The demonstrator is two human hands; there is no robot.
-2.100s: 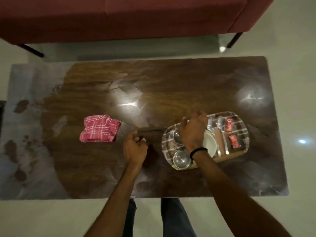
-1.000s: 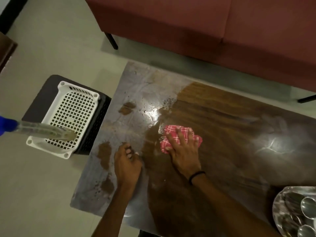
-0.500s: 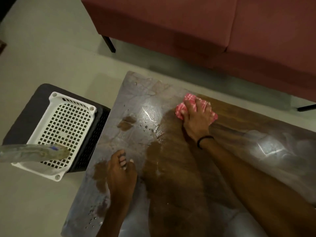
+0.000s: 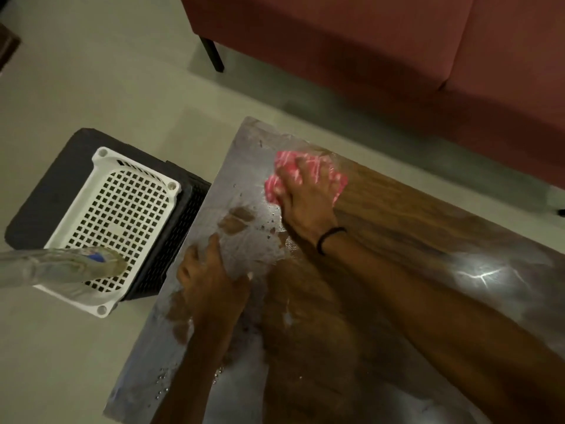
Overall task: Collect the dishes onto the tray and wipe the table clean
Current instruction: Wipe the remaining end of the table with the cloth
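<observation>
Two hands are on the desk (image 4: 428,228), and the near one sets up the far one: the left hand (image 4: 211,286) lies near the left edge with its grip loose and holding nothing, fingers partly curled on the wet surface, seemingly bracing the body. It would do well to stay planted but clear of the cloth's path. Around and beyond it sit brown smears (image 4: 235,220) and water beads, on the dull grey film covering this left end. Farther out, the right hand (image 4: 305,200), a black band at its wrist, presses flat on the pink checked cloth (image 4: 284,171) near the far left corner, fingers spread over it rather than pinching. Good wiping here probably means firm, even pressure and overlapping strokes drawn from that corner back through the smears. To the left, off the desk, a white perforated basket (image 4: 122,215) rests on a dark stool. No tray or dishes are in view.
</observation>
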